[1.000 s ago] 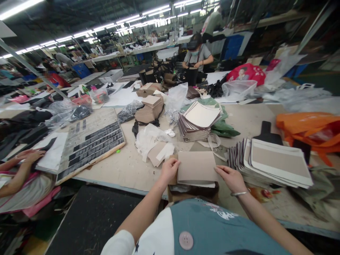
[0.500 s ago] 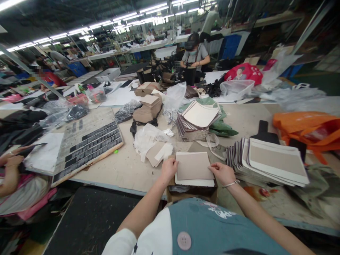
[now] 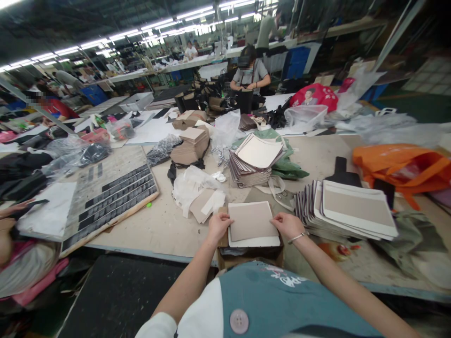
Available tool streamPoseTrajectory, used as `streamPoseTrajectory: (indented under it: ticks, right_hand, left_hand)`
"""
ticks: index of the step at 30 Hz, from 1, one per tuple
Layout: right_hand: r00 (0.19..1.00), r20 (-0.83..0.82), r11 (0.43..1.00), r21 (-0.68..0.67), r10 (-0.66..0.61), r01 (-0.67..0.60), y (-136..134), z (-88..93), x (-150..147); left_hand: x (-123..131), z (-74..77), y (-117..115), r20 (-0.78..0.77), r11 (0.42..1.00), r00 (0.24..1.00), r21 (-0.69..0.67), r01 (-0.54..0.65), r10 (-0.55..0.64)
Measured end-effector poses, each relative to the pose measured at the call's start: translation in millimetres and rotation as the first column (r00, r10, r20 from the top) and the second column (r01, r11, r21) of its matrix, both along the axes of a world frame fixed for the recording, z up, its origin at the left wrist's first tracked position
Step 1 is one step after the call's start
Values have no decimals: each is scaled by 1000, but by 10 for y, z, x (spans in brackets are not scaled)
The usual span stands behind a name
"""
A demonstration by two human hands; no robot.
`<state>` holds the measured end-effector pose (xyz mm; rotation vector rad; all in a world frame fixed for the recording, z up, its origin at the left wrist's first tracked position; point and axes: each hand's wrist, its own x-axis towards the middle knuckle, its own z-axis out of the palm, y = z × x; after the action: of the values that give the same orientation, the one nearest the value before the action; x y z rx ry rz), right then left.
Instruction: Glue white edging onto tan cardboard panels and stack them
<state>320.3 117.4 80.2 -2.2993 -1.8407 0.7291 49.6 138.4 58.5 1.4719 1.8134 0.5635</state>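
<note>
A taupe rectangular panel [image 3: 252,221] lies over a slightly larger white panel [image 3: 259,242], whose edge shows along the front and left. My left hand [image 3: 220,226] pinches the taupe panel's left edge between thumb and fingers. At the opposite edge, my right hand [image 3: 288,226] pinches it near the right side. Both panels rest on top of an open cardboard box [image 3: 276,257] close to my body. The taupe panel sits a little askew on the white one.
Right of my hands is a fanned stack of white-and-taupe panels [image 3: 355,206]. Another panel stack [image 3: 257,152] stands behind the box. Taupe pieces [image 3: 202,205] lie on white plastic at left. A board with black strips [image 3: 116,197] is farther left. A co-worker [image 3: 251,75] sits opposite.
The view has swung slightly, so the scene sits farther left. The taupe panel has slid a little toward me over the white one and turned slightly, both hands staying at its edges.
</note>
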Motion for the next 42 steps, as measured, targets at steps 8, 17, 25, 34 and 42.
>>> streamPoseTrajectory:
  ticks: [8, 17, 25, 34, 42]
  right_hand:
    - [996, 50, 995, -57, 79, -76, 100, 38, -4]
    - [984, 80, 983, -107, 160, -151, 170, 47, -15]
    - [977, 94, 976, -122, 190, -178, 186, 131, -46]
    - [976, 101, 977, -114, 193, -181, 178, 109, -41]
    - [974, 103, 975, -120, 202, -190, 187, 113, -57]
  left_hand:
    - [76, 86, 9, -175, 999, 984, 3, 45, -44]
    - [162, 211, -64, -338, 989, 934, 49, 141, -116]
    - [155, 164, 92, -393, 988, 907, -29, 152, -151]
    - [176, 135, 129, -410, 985, 896, -61, 163, -173]
    - [177, 160, 182, -404, 979, 892, -65, 193, -203]
